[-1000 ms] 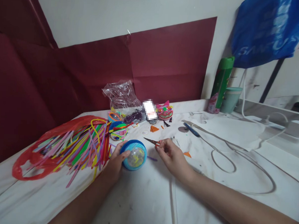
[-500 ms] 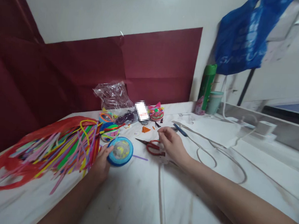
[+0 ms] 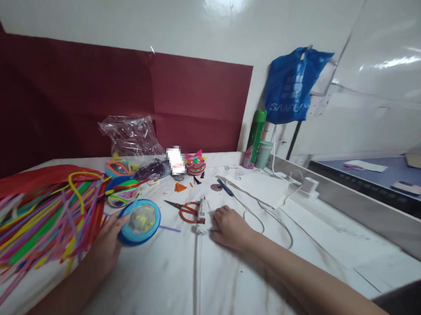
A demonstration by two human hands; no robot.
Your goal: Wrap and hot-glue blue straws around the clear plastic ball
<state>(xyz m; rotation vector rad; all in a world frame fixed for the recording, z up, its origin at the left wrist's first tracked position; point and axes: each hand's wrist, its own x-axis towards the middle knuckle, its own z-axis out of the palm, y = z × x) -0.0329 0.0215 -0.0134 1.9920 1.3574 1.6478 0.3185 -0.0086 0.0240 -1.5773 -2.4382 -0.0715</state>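
Observation:
My left hand grips the rim of a round blue piece with a clear, yellow-flecked centre, tilted above the table. My right hand rests low on the table, fingers curled, just right of a white glue gun; whether its fingertips hold anything is hidden. Red-handled scissors lie left of the glue gun, blades pointing left. A purple strip lies right of the blue piece. Behind my left hand sits a colourful round ornament.
Many coloured pipe cleaners spread over a red bag at left. A pink ornament, a blue pen-like tool and looping cables lie farther back. A green can stands by a cup.
The view has turned to the right. My right hand has come down to the table beside the glue gun, which now shows more fully. My left hand still holds the blue piece.

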